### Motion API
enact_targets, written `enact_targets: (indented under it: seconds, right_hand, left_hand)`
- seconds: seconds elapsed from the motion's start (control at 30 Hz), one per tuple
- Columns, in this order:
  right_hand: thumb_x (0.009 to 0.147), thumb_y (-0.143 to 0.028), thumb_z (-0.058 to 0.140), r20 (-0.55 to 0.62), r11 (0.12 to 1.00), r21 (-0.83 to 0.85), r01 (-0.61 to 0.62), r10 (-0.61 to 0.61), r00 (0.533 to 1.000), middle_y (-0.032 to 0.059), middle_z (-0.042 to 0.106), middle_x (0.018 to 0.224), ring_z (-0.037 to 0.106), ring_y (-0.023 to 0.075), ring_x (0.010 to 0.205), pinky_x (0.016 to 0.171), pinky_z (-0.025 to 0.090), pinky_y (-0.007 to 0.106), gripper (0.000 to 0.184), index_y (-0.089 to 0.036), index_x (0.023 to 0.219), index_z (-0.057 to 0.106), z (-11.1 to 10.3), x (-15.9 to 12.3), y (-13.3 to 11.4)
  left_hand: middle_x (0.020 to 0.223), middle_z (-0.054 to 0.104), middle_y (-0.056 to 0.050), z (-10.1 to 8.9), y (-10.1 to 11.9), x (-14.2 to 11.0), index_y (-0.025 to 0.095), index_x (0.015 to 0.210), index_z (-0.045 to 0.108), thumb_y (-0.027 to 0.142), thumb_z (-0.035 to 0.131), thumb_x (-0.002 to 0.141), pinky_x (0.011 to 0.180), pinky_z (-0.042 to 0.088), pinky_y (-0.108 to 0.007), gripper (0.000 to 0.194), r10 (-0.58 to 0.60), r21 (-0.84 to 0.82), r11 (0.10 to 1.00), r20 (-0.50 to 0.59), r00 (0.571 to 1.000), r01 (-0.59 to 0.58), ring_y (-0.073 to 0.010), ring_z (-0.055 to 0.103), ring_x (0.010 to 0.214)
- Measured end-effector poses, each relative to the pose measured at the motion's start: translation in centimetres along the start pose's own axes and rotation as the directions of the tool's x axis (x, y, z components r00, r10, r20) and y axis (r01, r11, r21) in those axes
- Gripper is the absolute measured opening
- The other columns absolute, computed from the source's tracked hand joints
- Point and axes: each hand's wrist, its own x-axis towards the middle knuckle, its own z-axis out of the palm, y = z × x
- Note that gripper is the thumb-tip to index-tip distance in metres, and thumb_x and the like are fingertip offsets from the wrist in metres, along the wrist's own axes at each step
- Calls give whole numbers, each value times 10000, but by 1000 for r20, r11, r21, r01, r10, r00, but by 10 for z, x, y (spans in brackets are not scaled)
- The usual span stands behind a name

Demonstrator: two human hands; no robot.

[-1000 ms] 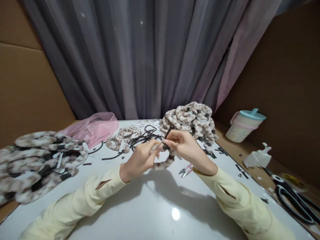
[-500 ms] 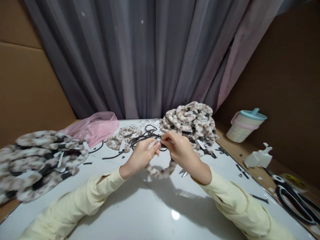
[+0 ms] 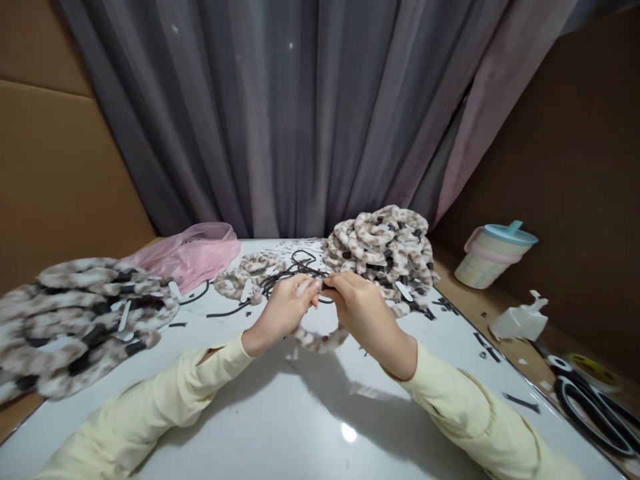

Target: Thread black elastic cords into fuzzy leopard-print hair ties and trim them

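My left hand [image 3: 286, 303] is closed round one end of a fluffy white-and-brown ring [image 3: 320, 341] that hangs just above the white table. Opposite it, my right hand [image 3: 363, 307] pinches at the top of the same ring, its fingertips touching or nearly touching those of the left. A bit of dark material [image 3: 324, 284] shows between the fingertips; most of it is hidden, so I cannot tell its shape. Just behind the hands lies a tangle of dark cord [image 3: 280, 280]. Beside it are a few loose fluffy rings [image 3: 263, 262] with a white tag.
Fluffy rings with dark bands and white tags are heaped at left [image 3: 95, 313] and at back right [image 3: 385, 243]. A pink plastic bag [image 3: 200, 250], a blue-lidded cup [image 3: 493, 257], a white dispenser [image 3: 520, 322] and black-handled scissors [image 3: 593, 407] surround the table. Dark cord scraps [image 3: 521, 403] lie about.
My right hand has come down slightly and turned, with its fingertips still at the ring. The left hand keeps its grip. The whole view has shifted a little.
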Motion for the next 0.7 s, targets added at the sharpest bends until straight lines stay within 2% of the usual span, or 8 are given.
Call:
enact_targets:
  seconds: [0.2, 0.27, 0.33, 0.4, 0.5, 0.7]
  right_hand:
    - [786, 13, 419, 56, 997, -53, 58, -55, 997, 54, 566, 690, 501, 193, 678, 616, 385, 285, 226, -153, 722, 559, 1, -1, 3]
    - [783, 16, 408, 61, 996, -56, 71, -68, 996, 57, 550, 701, 490, 194, 682, 614, 384, 287, 224, -148, 734, 553, 1, -1, 4]
    - [778, 20, 400, 57, 995, -53, 87, -84, 995, 65, 542, 727, 485, 196, 696, 615, 386, 289, 219, -139, 763, 550, 1, -1, 5]
    - [777, 22, 393, 52, 994, -50, 102, -99, 994, 73, 540, 744, 477, 198, 701, 619, 389, 294, 217, -132, 779, 545, 1, 0, 7]
    - [771, 36, 370, 44, 990, -43, 132, -130, 991, 81, 547, 751, 461, 203, 700, 630, 394, 308, 236, -135, 774, 533, 2, 1, 8]
    - [803, 25, 356, 52, 979, -7, 206, -205, 977, 108, 570, 814, 464, 219, 760, 668, 408, 328, 240, -135, 815, 534, 0, 3, 11]
  left_hand:
    - [551, 499, 43, 2, -2, -3, 172, 616, 465, 302, 427, 880, 503, 314, -198, 297, 115, 200, 974, -50, 992, -103, -83, 417, 468]
    - [571, 527, 45, 2, -3, -4, 178, 709, 496, 287, 433, 877, 523, 334, -195, 210, 149, 237, 963, -70, 986, -129, -95, 470, 505]
    - [576, 538, 55, 2, -2, -3, 186, 883, 515, 294, 447, 871, 515, 341, -193, 129, 133, 229, 967, -84, 987, -111, -104, 484, 507]
    - [579, 542, 56, 0, -1, -1, 184, 978, 521, 319, 449, 870, 494, 333, -194, 187, 94, 214, 974, -61, 994, -79, -104, 467, 483]
    - [595, 558, 34, -5, 1, 3, 171, 848, 575, 354, 436, 871, 471, 310, -197, 231, 74, 203, 977, -1, 997, -73, -99, 439, 475]
    - [553, 541, 38, -13, 3, 7, 172, 710, 534, 396, 476, 836, 439, 264, -200, 264, 33, 135, 990, 18, 999, -35, -92, 379, 441]
